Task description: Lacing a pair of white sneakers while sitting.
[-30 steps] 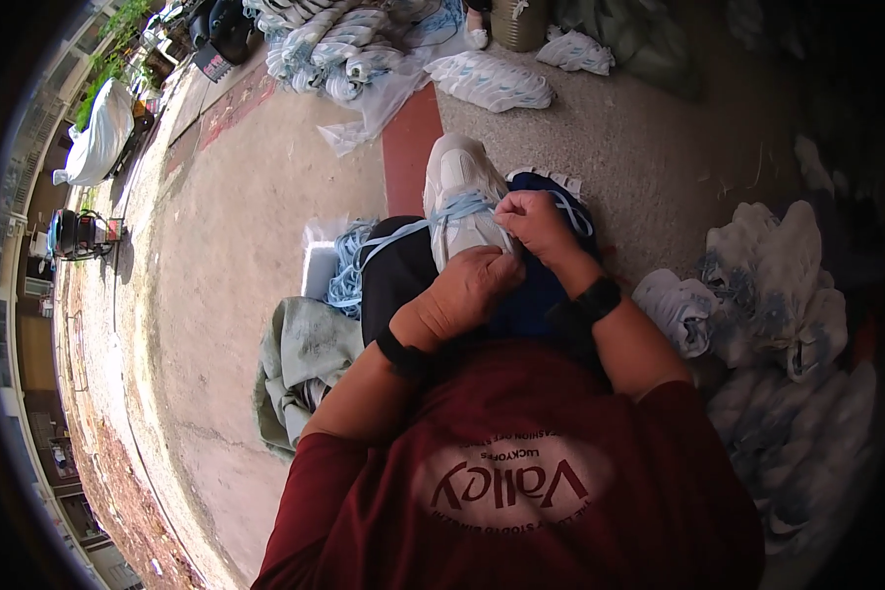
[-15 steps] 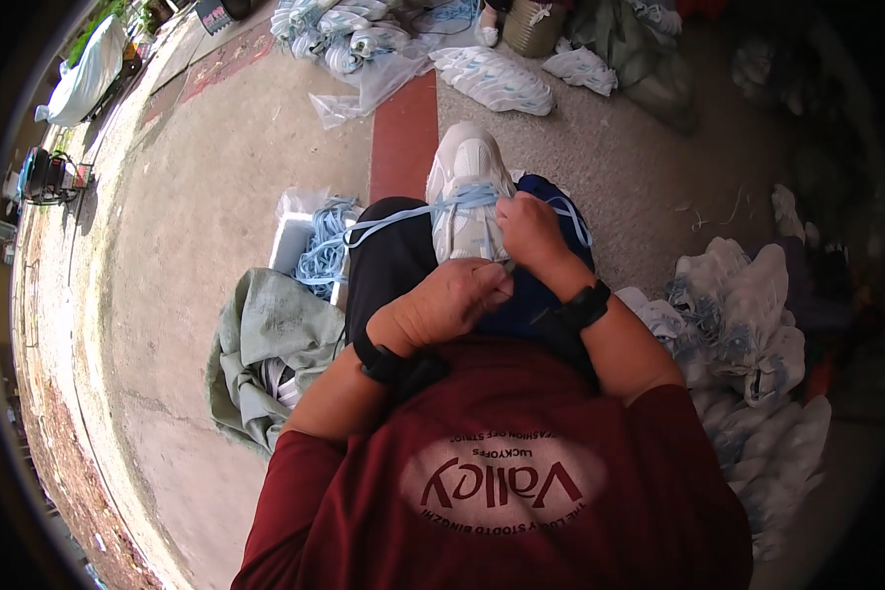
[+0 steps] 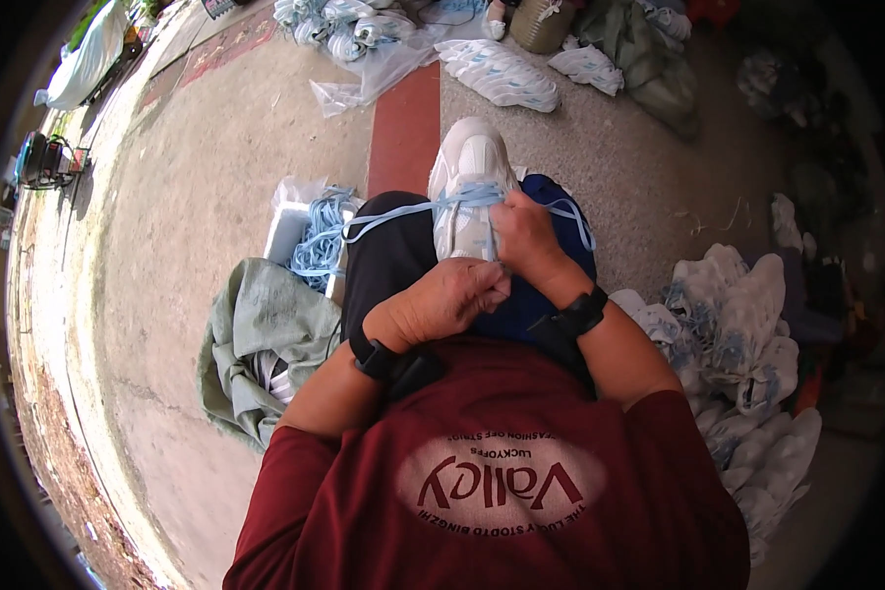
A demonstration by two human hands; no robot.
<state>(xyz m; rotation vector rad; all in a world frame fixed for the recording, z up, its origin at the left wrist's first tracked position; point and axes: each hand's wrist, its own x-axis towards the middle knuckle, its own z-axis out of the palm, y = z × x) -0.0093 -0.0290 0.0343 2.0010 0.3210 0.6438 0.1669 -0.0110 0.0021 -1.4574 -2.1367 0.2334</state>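
Note:
A white sneaker (image 3: 471,149) rests on my lap, its toe pointing away from me. Light blue lace (image 3: 477,194) crosses its upper; one loop trails left over my dark trouser leg, and another stretch (image 3: 569,210) hangs on the right. My right hand (image 3: 533,239) is closed at the sneaker's right edge, beside the lacing. Just below, at the sneaker's near end, my left hand (image 3: 450,298) is closed with thumb and fingertips pinched together. Whatever lies in that pinch is too small or hidden to make out. The two hands almost touch.
Left of my leg stands a white foam box (image 3: 287,233) of blue laces (image 3: 322,241), with a grey-green cloth (image 3: 275,315) nearer me. White shoes lie piled at right (image 3: 733,305), with a row (image 3: 499,75) ahead and a bagged heap (image 3: 349,29) at far left. A green sack (image 3: 649,74) lies beyond.
My right hand has shifted slightly left and nearer me, closer to my left hand. The left hand stays nearly in place, still pinched. The whole view has tilted a little.

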